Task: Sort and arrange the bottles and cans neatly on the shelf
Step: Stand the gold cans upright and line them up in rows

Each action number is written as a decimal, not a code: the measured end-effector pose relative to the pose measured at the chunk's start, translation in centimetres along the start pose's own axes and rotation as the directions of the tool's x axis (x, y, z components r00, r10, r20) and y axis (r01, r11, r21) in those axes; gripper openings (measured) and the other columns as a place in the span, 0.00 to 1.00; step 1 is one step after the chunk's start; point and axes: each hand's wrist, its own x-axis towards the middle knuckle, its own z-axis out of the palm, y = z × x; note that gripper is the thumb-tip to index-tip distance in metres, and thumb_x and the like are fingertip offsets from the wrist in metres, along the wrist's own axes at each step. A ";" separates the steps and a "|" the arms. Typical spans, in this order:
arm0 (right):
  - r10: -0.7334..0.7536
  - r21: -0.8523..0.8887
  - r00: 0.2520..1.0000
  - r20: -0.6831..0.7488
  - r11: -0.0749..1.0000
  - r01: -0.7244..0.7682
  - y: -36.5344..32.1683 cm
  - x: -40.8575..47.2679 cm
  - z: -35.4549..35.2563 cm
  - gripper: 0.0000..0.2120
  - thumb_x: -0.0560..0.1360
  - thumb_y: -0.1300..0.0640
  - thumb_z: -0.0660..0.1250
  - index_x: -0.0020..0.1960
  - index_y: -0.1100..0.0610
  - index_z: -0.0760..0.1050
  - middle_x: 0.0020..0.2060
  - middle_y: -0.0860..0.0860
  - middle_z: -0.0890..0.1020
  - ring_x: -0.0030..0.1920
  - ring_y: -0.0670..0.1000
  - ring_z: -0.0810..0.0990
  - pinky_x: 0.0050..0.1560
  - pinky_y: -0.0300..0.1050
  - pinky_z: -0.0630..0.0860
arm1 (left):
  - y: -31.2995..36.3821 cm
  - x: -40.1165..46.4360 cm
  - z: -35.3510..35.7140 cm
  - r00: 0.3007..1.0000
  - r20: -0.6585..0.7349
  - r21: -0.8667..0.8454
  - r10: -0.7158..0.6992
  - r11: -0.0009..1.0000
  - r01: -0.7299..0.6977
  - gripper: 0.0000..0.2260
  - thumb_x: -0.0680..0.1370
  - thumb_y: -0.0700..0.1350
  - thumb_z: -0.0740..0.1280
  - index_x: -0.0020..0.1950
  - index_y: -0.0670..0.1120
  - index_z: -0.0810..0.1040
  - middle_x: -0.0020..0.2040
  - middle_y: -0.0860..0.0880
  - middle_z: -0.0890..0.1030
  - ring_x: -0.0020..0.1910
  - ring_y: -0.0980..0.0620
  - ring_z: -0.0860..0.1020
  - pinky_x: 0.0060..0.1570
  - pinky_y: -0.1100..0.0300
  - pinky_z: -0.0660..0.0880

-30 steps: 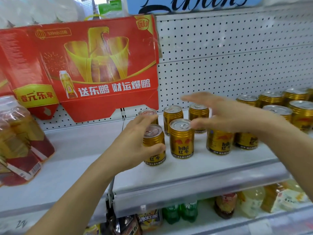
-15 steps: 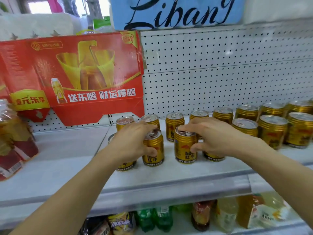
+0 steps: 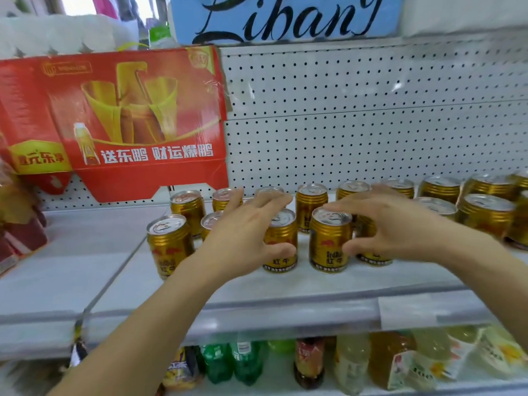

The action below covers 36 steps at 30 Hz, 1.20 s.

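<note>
Several gold Red Bull cans stand in two loose rows on the white shelf. My left hand reaches over the front row with its fingers stretched out, and its thumb touches the front of one can. My right hand lies over the neighbouring can, straight fingers resting on its lid and thumb at its side. Another can is mostly hidden under that hand. A single can stands alone at the front left. More cans crowd the right end.
A red cardboard carton leans on the pegboard back wall at the left. Shrink-wrapped bottles sit at the far left edge. On the lower shelf stand green, red and yellow bottles. A blue sign hangs above.
Both hands have loosened from the two front cans they gripped half a second ago, and their fingers are now stretched out. The front-left can now stands uncovered.
</note>
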 end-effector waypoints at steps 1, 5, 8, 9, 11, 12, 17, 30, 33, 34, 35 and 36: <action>-0.032 -0.004 0.999 -0.006 0.999 0.032 0.1 0.2 0.9 0.34 0.70 0.38 0.70 0.73 0.35 0.61 0.69 0.40 0.71 0.67 0.48 0.67 0.68 0.49 0.65 | 0.4 0.4 0.3 1.000 0.017 0.017 -0.009 1.000 0.009 0.34 0.76 0.60 0.66 0.78 0.58 0.54 0.78 0.58 0.57 0.76 0.54 0.52 0.73 0.55 0.37; -0.074 0.053 0.996 -0.044 0.996 0.076 1.0 0.8 2.7 0.34 0.72 0.43 0.70 0.74 0.36 0.59 0.69 0.42 0.70 0.69 0.49 0.66 0.65 0.56 0.69 | 0.9 0.9 0.7 0.999 0.018 0.052 -0.037 0.998 0.036 0.28 0.78 0.58 0.65 0.76 0.58 0.61 0.76 0.58 0.63 0.75 0.53 0.57 0.74 0.56 0.41; -0.089 0.027 0.995 -0.040 0.996 0.090 1.4 1.1 2.9 0.32 0.74 0.42 0.69 0.74 0.36 0.58 0.72 0.41 0.67 0.72 0.52 0.62 0.72 0.56 0.62 | 1.2 0.9 0.4 0.999 0.014 0.077 -0.047 0.996 0.046 0.27 0.78 0.56 0.66 0.76 0.58 0.62 0.76 0.58 0.64 0.75 0.53 0.57 0.73 0.58 0.45; -0.098 0.007 0.994 -0.037 0.995 0.099 1.3 1.2 2.8 0.32 0.74 0.42 0.68 0.74 0.36 0.58 0.72 0.41 0.66 0.73 0.53 0.61 0.73 0.56 0.60 | 1.3 1.0 0.3 0.999 0.007 0.083 -0.050 0.995 0.049 0.27 0.77 0.56 0.66 0.75 0.58 0.62 0.76 0.58 0.64 0.75 0.53 0.57 0.73 0.58 0.45; -0.127 -0.035 0.991 -0.038 0.992 0.125 1.4 1.2 2.4 0.33 0.74 0.41 0.68 0.75 0.37 0.56 0.73 0.43 0.66 0.73 0.52 0.61 0.75 0.54 0.55 | 1.3 0.9 0.3 0.998 0.002 0.087 -0.070 0.994 0.069 0.28 0.77 0.56 0.66 0.75 0.58 0.62 0.76 0.57 0.64 0.75 0.53 0.58 0.74 0.58 0.46; -0.120 -0.027 0.991 -0.053 0.993 0.118 1.7 0.8 1.9 0.35 0.74 0.41 0.68 0.75 0.37 0.55 0.74 0.44 0.64 0.73 0.51 0.61 0.75 0.53 0.55 | 1.3 0.9 0.3 0.996 0.004 0.093 -0.084 0.992 0.083 0.28 0.78 0.56 0.66 0.76 0.58 0.61 0.76 0.57 0.64 0.75 0.53 0.58 0.74 0.57 0.46; 0.083 0.123 0.986 -0.144 0.990 -0.065 6.3 -2.3 -0.9 0.36 0.73 0.41 0.69 0.76 0.37 0.55 0.74 0.44 0.64 0.72 0.49 0.63 0.70 0.49 0.62 | 2.8 0.9 1.4 0.994 -0.086 0.081 -0.075 0.993 0.082 0.32 0.77 0.63 0.62 0.78 0.57 0.55 0.78 0.57 0.59 0.76 0.54 0.56 0.73 0.56 0.36; 0.009 0.048 1.000 -0.008 0.999 -0.009 6.5 -2.2 0.7 0.31 0.74 0.46 0.71 0.73 0.39 0.62 0.70 0.42 0.67 0.66 0.47 0.69 0.57 0.41 0.70 | 6.4 4.2 3.7 0.999 -0.039 0.124 0.022 0.992 -0.017 0.32 0.75 0.59 0.68 0.76 0.58 0.60 0.77 0.58 0.61 0.75 0.53 0.59 0.75 0.56 0.43; 0.012 0.045 1.000 0.003 0.999 -0.012 6.3 -2.2 0.2 0.29 0.73 0.46 0.71 0.70 0.38 0.63 0.68 0.42 0.69 0.64 0.46 0.70 0.58 0.50 0.75 | 6.2 4.4 3.9 0.998 -0.046 0.130 0.029 0.991 -0.023 0.32 0.75 0.59 0.68 0.76 0.58 0.60 0.77 0.57 0.62 0.74 0.54 0.61 0.75 0.55 0.44; 0.017 0.041 1.000 0.005 0.999 -0.017 6.2 -2.2 0.2 0.29 0.73 0.46 0.71 0.70 0.37 0.63 0.68 0.42 0.69 0.64 0.47 0.70 0.58 0.52 0.75 | 6.2 4.4 3.9 0.998 -0.046 0.137 0.030 0.990 -0.024 0.32 0.75 0.59 0.68 0.76 0.58 0.60 0.77 0.57 0.62 0.74 0.53 0.61 0.75 0.55 0.45; 0.013 0.035 1.000 0.001 0.999 -0.013 6.2 -2.3 0.2 0.29 0.73 0.45 0.71 0.70 0.37 0.63 0.68 0.42 0.69 0.64 0.47 0.70 0.58 0.52 0.75 | 6.2 4.4 4.0 0.998 -0.049 0.147 0.028 0.989 -0.021 0.32 0.75 0.59 0.68 0.76 0.58 0.60 0.77 0.57 0.62 0.74 0.53 0.61 0.75 0.55 0.45; 0.011 0.026 1.000 -0.002 1.000 -0.011 6.2 -2.4 0.3 0.29 0.73 0.45 0.70 0.71 0.38 0.63 0.68 0.42 0.69 0.65 0.48 0.70 0.59 0.50 0.74 | 6.3 4.4 4.0 0.999 -0.046 0.156 0.024 0.988 -0.017 0.32 0.75 0.59 0.68 0.76 0.58 0.60 0.77 0.57 0.62 0.75 0.52 0.61 0.75 0.54 0.45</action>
